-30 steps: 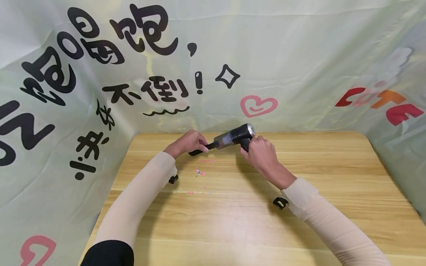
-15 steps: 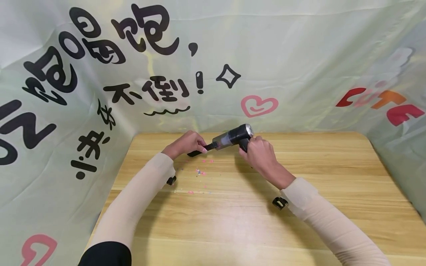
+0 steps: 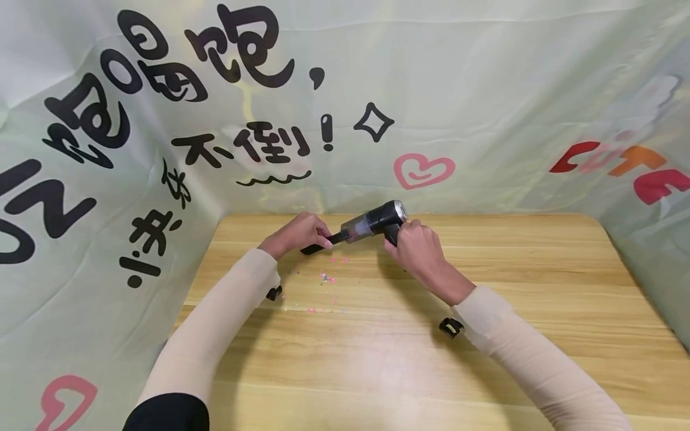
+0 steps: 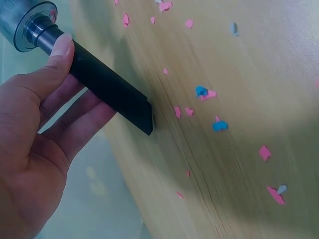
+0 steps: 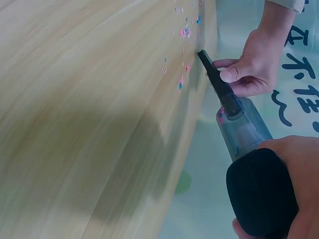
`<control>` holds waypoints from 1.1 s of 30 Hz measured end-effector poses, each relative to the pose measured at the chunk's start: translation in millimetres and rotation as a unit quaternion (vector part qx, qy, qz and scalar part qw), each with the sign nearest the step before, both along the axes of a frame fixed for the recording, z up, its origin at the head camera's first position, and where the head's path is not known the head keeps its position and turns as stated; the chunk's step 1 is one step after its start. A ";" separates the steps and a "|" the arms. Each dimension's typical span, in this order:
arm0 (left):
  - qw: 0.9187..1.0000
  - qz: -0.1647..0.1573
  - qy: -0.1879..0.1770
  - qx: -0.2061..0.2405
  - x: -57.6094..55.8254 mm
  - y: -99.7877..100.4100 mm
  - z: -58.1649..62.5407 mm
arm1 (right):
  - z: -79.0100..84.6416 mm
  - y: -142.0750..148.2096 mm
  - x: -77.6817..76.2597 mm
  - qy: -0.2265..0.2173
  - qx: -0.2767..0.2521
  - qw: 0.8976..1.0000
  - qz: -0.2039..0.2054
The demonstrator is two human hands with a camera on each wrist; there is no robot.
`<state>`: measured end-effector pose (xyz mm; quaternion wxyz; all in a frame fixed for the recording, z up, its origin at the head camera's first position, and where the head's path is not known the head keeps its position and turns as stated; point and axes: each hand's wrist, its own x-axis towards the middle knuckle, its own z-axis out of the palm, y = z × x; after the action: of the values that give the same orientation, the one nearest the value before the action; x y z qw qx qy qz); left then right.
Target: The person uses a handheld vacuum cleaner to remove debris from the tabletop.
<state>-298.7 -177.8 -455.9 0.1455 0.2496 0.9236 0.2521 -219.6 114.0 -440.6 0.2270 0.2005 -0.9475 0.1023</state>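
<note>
A black handheld vacuum cleaner (image 3: 383,218) with a clear dust cup (image 5: 244,130) is held near the far edge of the table. My right hand (image 3: 420,251) grips its handle. With thumb and fingers, my left hand (image 4: 45,109) pinches the long black crevice nozzle (image 4: 107,82), whose slanted tip points down toward the tabletop. A few pink bits show inside the dust cup. Small pink, blue and grey paper scraps (image 3: 326,278) lie scattered on the wood close to the nozzle tip.
The light wooden table (image 3: 377,359) is bordered at the back and sides by a pale fabric backdrop (image 3: 485,108) printed with black characters and hearts. A black wrist camera (image 3: 451,327) sits at the right sleeve, another at the left.
The vacuum and both hands have shifted slightly to the left along the table's far edge. Both grips stay the same, and the head view has turned a little.
</note>
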 end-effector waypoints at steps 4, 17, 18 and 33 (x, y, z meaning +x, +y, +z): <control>1.000 -0.004 0.000 0.001 1.3 -3.4 0.7 | 0.2 -2.9 -0.1 -0.004 0.003 1.000 -0.002; 1.000 -0.004 0.007 0.015 4.6 -12.4 0.7 | -3.1 -10.8 -1.5 -0.011 -0.001 1.000 0.002; 1.000 -0.005 0.009 0.015 4.7 -13.4 0.4 | -3.4 -11.6 -1.5 -0.011 -0.002 1.000 0.003; 0.999 -0.018 0.031 0.004 7.1 -29.0 1.0 | -9.1 -23.5 -5.4 0.017 -0.001 1.000 0.023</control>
<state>-291.6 -206.8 -454.9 0.1199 0.2742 0.9221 0.2453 -225.0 90.5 -449.7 0.2409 0.2234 -0.9386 0.1051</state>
